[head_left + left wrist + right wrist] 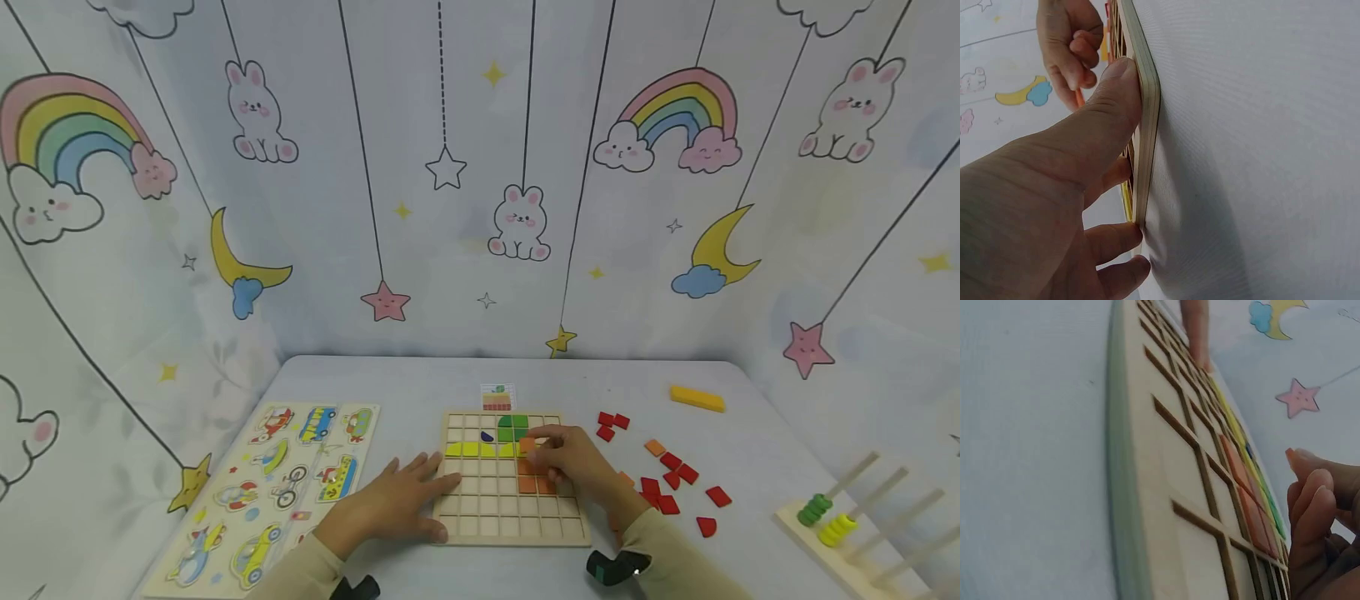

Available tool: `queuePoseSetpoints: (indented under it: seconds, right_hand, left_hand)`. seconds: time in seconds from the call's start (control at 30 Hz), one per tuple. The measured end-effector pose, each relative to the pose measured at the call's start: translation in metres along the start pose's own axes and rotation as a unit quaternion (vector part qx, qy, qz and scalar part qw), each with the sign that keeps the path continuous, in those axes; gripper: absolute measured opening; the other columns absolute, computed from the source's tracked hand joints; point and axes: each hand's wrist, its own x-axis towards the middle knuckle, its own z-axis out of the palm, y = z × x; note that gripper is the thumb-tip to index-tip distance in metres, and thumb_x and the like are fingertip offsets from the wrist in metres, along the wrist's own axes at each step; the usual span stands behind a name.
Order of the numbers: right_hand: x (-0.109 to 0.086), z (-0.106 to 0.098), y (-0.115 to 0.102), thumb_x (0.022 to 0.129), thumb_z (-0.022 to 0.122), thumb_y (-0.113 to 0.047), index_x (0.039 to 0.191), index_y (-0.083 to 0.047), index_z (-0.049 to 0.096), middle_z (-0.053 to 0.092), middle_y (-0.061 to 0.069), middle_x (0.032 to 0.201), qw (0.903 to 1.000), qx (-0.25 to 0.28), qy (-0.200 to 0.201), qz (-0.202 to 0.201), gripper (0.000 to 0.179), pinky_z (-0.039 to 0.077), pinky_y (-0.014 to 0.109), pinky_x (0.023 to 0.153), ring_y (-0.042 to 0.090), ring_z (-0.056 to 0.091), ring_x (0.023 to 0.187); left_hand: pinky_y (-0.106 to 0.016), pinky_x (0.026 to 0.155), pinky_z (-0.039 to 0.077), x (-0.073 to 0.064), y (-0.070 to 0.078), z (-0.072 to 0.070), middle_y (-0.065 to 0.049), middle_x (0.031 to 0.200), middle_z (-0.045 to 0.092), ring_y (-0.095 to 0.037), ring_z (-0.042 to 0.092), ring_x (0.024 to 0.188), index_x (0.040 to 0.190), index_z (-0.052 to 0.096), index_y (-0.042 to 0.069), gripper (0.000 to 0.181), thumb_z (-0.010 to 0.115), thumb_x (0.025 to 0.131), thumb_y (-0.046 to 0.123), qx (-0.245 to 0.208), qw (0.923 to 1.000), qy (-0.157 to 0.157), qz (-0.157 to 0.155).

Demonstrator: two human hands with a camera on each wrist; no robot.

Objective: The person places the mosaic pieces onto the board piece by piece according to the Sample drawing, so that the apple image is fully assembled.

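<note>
A wooden grid board lies on the table. Its cells hold a row of yellow tiles, green tiles, a small dark blue piece and several orange tiles. My left hand rests spread along the board's left side; the left wrist view shows its thumb on the edge. Between thumb and fingertips, my right hand pinches an orange tile over the board's right part, near the yellow row's end.
Loose red tiles are scattered to the board's right. Behind it lies a small picture card. A vehicle puzzle board fills the left. A yellow block lies far right, a peg stand with rings nearer.
</note>
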Motion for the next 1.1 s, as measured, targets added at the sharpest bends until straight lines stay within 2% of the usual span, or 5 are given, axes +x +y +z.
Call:
queuePoseSetpoints:
  seconds: [0.17,0.3,0.83,0.97,1.1]
  right_hand:
    - [0.002,0.029,-0.007,0.084,0.084,-0.026,0.122,-0.015,0.075,0.064,-0.001,0.085,0.9817,-0.184,-0.008,-0.05,0.04,0.044,0.024,0.056,0.013,0.054,0.071]
    - [0.001,0.037,-0.01,0.083,0.083,-0.024,0.119,-0.015,0.076,0.058,-0.003,0.076,0.9669,-0.242,0.003,-0.079,0.038,0.038,0.024,0.054,0.013,0.049,0.069]
    - [0.0,0.041,-0.01,0.083,0.084,-0.024,0.119,-0.016,0.076,0.057,-0.004,0.078,0.9579,-0.276,0.018,-0.077,0.038,0.037,0.025,0.057,0.013,0.049,0.074]
    - [0.0,0.035,-0.01,0.085,0.083,-0.025,0.122,-0.015,0.074,0.059,-0.003,0.081,0.9665,-0.246,0.019,-0.072,0.039,0.04,0.026,0.057,0.015,0.051,0.075]
    - [-0.005,0.01,-0.007,0.089,0.08,-0.027,0.125,-0.017,0.072,0.061,0.001,0.09,0.98,-0.187,0.053,-0.042,0.039,0.045,0.029,0.061,0.018,0.054,0.082]
  left_hand:
    - [-0.07,0.117,0.022,0.001,-0.001,0.001,-0.014,0.166,0.031,-0.041,0.027,0.152,0.154,0.045,0.036,0.082,0.069,0.083,0.067,-0.004,1.0,-0.004,0.003]
    - [-0.069,0.118,0.022,0.001,0.0,0.0,-0.013,0.166,0.03,-0.039,0.027,0.153,0.154,0.045,0.036,0.081,0.069,0.083,0.067,0.002,1.0,-0.002,0.002]
    - [-0.069,0.119,0.021,0.001,0.0,-0.002,-0.012,0.166,0.031,-0.037,0.027,0.153,0.154,0.046,0.035,0.081,0.071,0.083,0.065,0.0,1.0,-0.001,-0.002]
    - [-0.069,0.118,0.021,0.0,0.001,-0.002,-0.013,0.165,0.032,-0.038,0.028,0.153,0.153,0.048,0.034,0.081,0.072,0.082,0.064,-0.006,1.0,0.0,-0.002]
    - [-0.07,0.118,0.022,0.0,0.001,-0.002,-0.013,0.165,0.033,-0.038,0.028,0.153,0.153,0.048,0.034,0.081,0.073,0.081,0.064,-0.006,1.0,0.003,0.0]
